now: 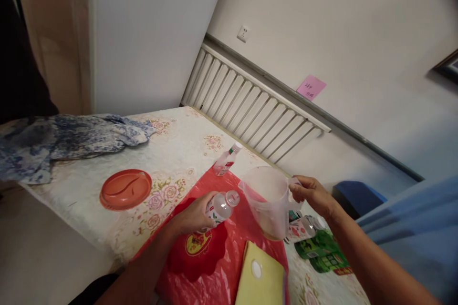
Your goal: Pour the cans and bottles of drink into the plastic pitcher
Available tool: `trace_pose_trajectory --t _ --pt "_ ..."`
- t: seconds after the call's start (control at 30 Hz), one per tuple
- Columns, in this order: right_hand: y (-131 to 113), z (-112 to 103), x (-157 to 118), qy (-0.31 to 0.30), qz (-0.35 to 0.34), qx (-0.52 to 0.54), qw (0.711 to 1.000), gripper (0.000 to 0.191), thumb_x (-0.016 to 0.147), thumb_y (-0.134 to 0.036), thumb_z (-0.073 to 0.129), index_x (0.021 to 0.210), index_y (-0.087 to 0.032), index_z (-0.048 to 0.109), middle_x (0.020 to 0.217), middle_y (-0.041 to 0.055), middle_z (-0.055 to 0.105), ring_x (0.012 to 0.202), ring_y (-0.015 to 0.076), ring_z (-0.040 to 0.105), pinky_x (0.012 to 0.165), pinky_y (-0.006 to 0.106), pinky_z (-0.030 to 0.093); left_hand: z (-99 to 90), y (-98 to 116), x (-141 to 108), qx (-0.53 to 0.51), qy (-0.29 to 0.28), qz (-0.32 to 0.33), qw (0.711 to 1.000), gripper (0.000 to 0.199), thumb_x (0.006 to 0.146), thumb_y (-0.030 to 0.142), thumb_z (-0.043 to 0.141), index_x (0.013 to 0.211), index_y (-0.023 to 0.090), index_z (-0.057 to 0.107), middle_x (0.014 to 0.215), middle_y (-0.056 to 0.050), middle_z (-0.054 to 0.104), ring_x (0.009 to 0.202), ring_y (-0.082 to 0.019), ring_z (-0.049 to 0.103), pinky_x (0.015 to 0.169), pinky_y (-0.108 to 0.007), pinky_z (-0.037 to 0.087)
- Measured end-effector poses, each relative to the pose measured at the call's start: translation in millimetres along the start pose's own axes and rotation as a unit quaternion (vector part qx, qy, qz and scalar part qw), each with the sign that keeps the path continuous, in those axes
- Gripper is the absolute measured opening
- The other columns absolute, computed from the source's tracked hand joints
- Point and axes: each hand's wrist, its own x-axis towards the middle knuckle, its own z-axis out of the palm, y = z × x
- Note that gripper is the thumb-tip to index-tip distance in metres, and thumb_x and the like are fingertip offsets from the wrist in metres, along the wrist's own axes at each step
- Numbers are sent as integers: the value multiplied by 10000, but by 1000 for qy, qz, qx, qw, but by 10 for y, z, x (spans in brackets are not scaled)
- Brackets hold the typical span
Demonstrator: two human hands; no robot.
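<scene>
My left hand (196, 214) is wrapped round a clear plastic bottle (222, 206) with a printed label. The bottle is tilted, its uncapped mouth towards the pitcher. By its handle, my right hand (315, 193) grips a translucent plastic measuring jug (266, 200), with a little yellowish tint showing at its bottom. Between the two hands there is a small gap, and the bottle's mouth is apart from the jug's rim. Beneath them lies a red plastic sheet (234, 238). Another clear bottle (227, 159), capped, stands at the sheet's far corner.
An orange divided plate (125, 189) sits on the flowered tablecloth (179, 124) at left, near a blue-and-white cloth (96, 138). A yellow folder (261, 276) lies in front. Beyond the jug are a labelled bottle (300, 229) and green packages (322, 250). A radiator (246, 100) lines the wall.
</scene>
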Motion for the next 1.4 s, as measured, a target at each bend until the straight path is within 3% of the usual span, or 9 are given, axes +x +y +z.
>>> trace_pose_trajectory --t 0.17,0.3,0.5,0.7,0.83,0.93,1.03,1.27,1.4 --pt "375 169 26 92 14 119 989 398 636 -526 776 604 -165 610 528 -22 549 520 115 441 549 256 334 -25 -4 20 14 19 21 1000 687 562 85 630 1219 248 521 1154 -13 681 1046 -234 624 850 -271 489" --pt "612 437 35 167 8 201 965 397 617 -530 758 580 -198 543 529 -51 477 541 128 449 601 281 400 -35 -70 57 6 21 23 999 719 564 91 643 1254 238 503 1172 -17 676 1060 -235 627 864 -272 490" --pt "936 814 23 263 -7 239 935 425 694 -577 612 549 -237 401 516 -71 383 526 130 399 617 298 420 -34 -102 77 -3 16 25 1000 716 560 108 647 1251 228 504 1130 -5 679 1016 -237 638 855 -283 494" --pt "1197 1044 -71 313 17 241 919 371 704 -564 587 596 -236 449 537 -58 445 548 147 458 640 314 455 -26 -61 69 -21 5 28 999 698 559 123 672 1232 213 509 1136 -20 677 1025 -249 636 858 -292 498" --pt "1263 1038 -241 332 45 218 917 348 716 -559 619 751 -214 587 701 2 617 695 194 588 677 313 483 -12 -51 69 -20 4 24 999 690 556 131 665 1224 210 510 1164 -34 675 1049 -260 633 869 -302 502" --pt "1306 1038 -455 360 86 138 919 478 682 -566 665 993 -203 636 895 49 694 862 248 647 745 344 510 3 -45 74 -16 1 19 1000 680 563 139 654 1222 232 513 1170 -21 683 1057 -256 636 865 -295 502" --pt "1385 1163 -741 328 123 33 936 573 609 -541 699 1060 -190 652 903 66 708 851 277 663 791 391 520 17 -38 83 -13 1 13 1000 694 564 136 650 1234 253 513 1180 -7 688 1070 -252 637 864 -283 497" --pt "1566 1686 -1314 136 141 -84 977 521 617 -359 704 1116 -210 682 906 43 683 792 246 641 723 335 516 43 -97 115 -28 -12 25 999 686 556 120 644 1216 257 518 1145 4 690 1029 -245 645 841 -276 502" --pt "1656 1814 -1338 140 127 -113 976 396 658 -314 642 1037 -220 701 975 67 693 904 272 653 827 347 510 59 -138 121 -37 -8 16 999 708 555 131 638 1239 263 511 1158 3 694 1051 -248 643 856 -277 499"
